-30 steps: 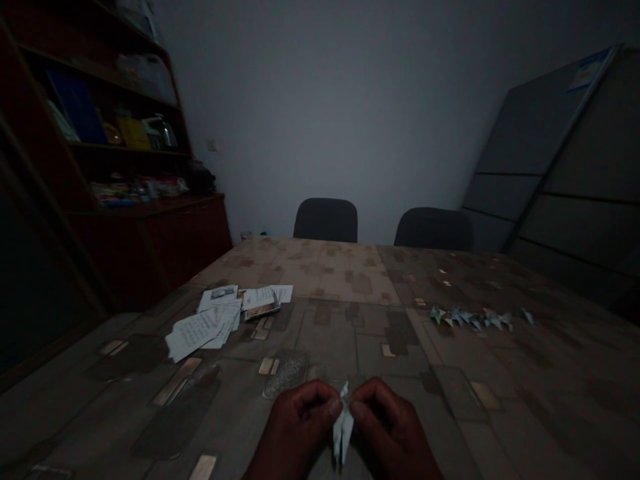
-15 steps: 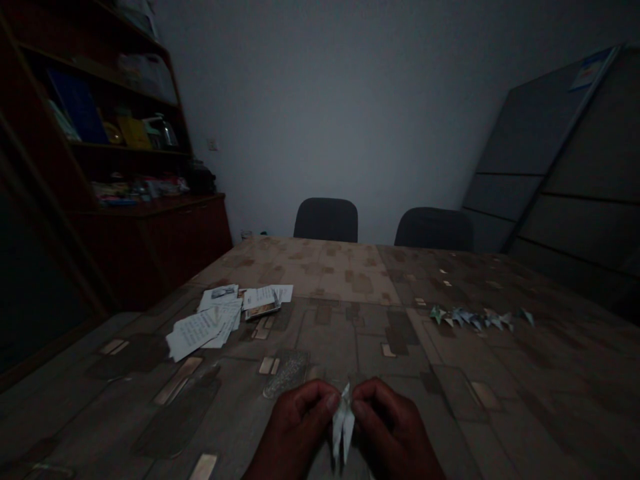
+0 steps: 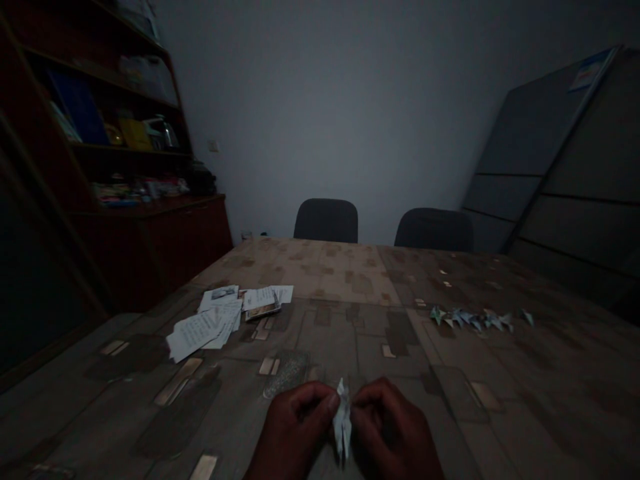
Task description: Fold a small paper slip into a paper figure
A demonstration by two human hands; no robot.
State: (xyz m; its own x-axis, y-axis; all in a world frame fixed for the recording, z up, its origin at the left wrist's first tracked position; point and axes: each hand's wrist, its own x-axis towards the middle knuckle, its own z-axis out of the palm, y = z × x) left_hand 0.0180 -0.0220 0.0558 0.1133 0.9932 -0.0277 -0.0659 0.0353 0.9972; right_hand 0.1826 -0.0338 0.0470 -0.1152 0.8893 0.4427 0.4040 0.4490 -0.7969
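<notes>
Low in the middle of the view, my left hand (image 3: 295,433) and my right hand (image 3: 393,433) both pinch a small folded piece of pale paper (image 3: 343,420). The paper stands upright between my fingertips, just above the patterned table (image 3: 340,320). Each hand is closed on it, the left thumb and fingers on its left side, the right on its right side. A row of several small folded paper pieces (image 3: 475,319) lies on the table to the right, farther away.
A spread of printed paper sheets (image 3: 215,321) lies at the table's left. Two dark chairs (image 3: 326,220) stand at the far side. A wooden shelf unit (image 3: 100,153) fills the left wall, and grey panels (image 3: 565,173) lean at the right. The room is dim.
The folded paper has been drawn a little narrower and my hands sit slightly closer together. Nothing else on the table has moved.
</notes>
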